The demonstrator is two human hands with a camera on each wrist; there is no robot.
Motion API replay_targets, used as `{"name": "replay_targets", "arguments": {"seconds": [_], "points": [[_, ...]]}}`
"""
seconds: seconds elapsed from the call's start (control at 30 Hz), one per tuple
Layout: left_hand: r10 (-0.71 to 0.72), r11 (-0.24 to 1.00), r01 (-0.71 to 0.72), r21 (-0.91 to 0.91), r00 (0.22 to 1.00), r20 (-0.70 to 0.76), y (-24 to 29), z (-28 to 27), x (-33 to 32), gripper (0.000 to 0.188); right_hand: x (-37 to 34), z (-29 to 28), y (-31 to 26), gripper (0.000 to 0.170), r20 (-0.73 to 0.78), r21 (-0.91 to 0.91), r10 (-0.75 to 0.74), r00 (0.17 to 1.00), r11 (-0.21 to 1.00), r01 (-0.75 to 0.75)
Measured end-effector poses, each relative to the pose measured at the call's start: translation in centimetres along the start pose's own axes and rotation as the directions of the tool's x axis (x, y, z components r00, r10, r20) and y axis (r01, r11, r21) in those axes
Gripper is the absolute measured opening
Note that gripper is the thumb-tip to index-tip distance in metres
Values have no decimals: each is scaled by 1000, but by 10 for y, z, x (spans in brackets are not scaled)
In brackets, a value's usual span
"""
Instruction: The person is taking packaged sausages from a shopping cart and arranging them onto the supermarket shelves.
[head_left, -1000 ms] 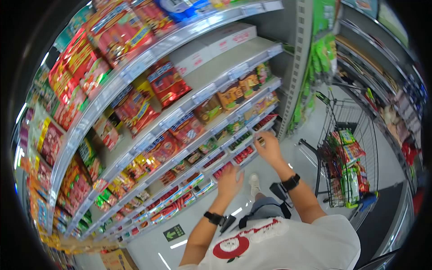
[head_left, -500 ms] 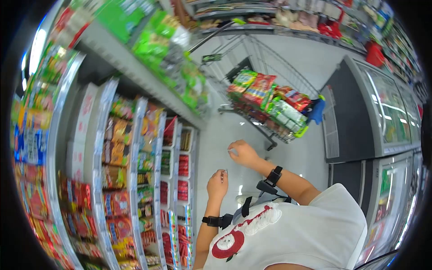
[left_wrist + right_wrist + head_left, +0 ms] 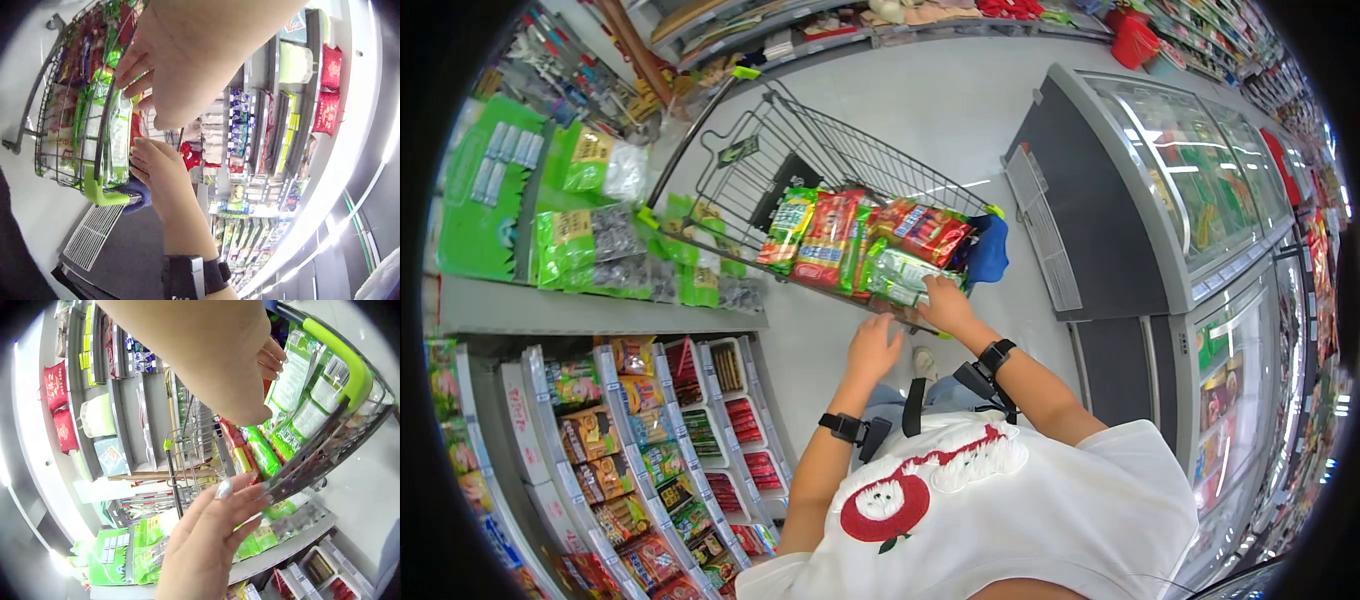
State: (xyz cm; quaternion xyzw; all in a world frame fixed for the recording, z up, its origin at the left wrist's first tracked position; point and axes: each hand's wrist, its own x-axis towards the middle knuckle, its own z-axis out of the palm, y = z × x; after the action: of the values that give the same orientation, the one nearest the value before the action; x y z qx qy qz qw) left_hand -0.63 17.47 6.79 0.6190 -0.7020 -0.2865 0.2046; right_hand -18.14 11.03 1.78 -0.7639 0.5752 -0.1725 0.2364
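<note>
In the head view a wire shopping cart [image 3: 840,180] stands ahead, its near end loaded with snack packets. My right hand [image 3: 948,305] reaches over the near rim, fingers extended at a green-and-white packet [image 3: 895,275]. The left wrist view shows the right hand [image 3: 159,162] beside that same packet [image 3: 119,140]. My left hand [image 3: 873,350] is just outside the cart's near side, fingers loosely straight. In the right wrist view the left hand [image 3: 215,528] has its fingertips right at the cart rim. Red packets [image 3: 828,240] lie left of the green-and-white one.
A glass-topped freezer [image 3: 1100,200] stands to the right. Shelves of snacks [image 3: 640,440] are at the lower left, with green bags [image 3: 590,240] hanging above them. A blue cloth-like item [image 3: 988,250] hangs at the cart's right corner.
The view has turned from the snack shelves toward the cart, which is now close in front. Both hands have moved to the cart's near side, the right one over its rim.
</note>
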Motion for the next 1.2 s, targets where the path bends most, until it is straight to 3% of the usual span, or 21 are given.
{"name": "replay_targets", "arguments": {"seconds": [0.23,0.43,0.5,0.57,0.73,0.83,0.87,0.97,1.0,1.2], "points": [[135,985,-145,94,985,112,-25,26,88,45,17,3,29,41,-103,-278,58,993,957,-85],[84,949,-157,273,962,261,-58,36,154,57,34,10,29,67,82,-273,266,961,933,-235],[55,948,-157,276,937,344,-65,34,172,60,35,10,27,71,52,-338,209,977,924,-180],[131,923,-242,300,929,345,-81,40,180,64,37,13,32,73,2,-430,160,987,891,-144],[152,830,-385,404,853,500,-80,41,195,67,47,19,36,71,116,-347,323,939,899,-267],[156,791,-442,423,814,559,-80,40,199,69,48,17,37,71,182,-263,336,924,922,-284],[161,793,-442,418,816,556,-79,39,200,56,48,17,38,72,199,-250,334,921,926,-282],[175,773,-472,424,801,572,-91,50,204,43,50,10,37,78,262,-235,318,911,937,-259],[182,771,-474,426,805,565,-95,55,205,53,51,11,38,78,278,-239,327,903,934,-264],[206,771,-469,432,824,528,-86,51,201,43,47,22,33,77,223,-359,349,910,898,-256]]}}
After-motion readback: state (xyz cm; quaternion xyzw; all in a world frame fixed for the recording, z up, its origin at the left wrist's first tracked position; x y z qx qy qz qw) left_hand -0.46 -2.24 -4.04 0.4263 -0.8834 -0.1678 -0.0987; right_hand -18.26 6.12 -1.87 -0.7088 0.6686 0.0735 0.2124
